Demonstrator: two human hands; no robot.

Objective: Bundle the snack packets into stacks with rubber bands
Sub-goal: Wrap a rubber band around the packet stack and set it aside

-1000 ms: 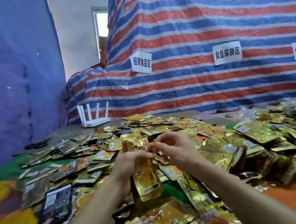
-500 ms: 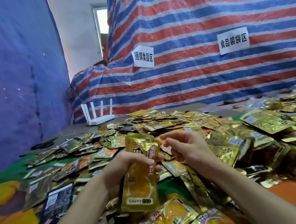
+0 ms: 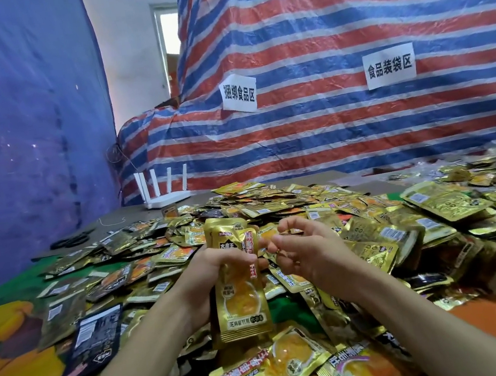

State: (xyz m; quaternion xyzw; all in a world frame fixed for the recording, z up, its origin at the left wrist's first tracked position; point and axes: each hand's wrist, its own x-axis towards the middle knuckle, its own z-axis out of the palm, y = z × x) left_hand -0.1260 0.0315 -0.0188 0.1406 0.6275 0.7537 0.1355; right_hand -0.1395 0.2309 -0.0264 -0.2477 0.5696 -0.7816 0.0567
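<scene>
left hand [image 3: 216, 266] gripping light, slippery foil packet stack [image 3: 242, 301] at middle; right hand [image 3: 311, 257] curling beside it, hold unclear.

White router [image 3: 166, 197] – striped tarp [image 3: 343, 16] behind, 3 signs [image 3: 389, 66].

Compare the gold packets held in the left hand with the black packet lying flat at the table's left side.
Colour: the held gold packets are shiny gold with a yellow food picture; the black packet is dark with white print.
Pose: the gold ones stand upright in the left hand; the black one lies flat, untouched.
Number: at least two gold ones overlap; the black one seems single.
Both are flat rectangular pouches.
</scene>
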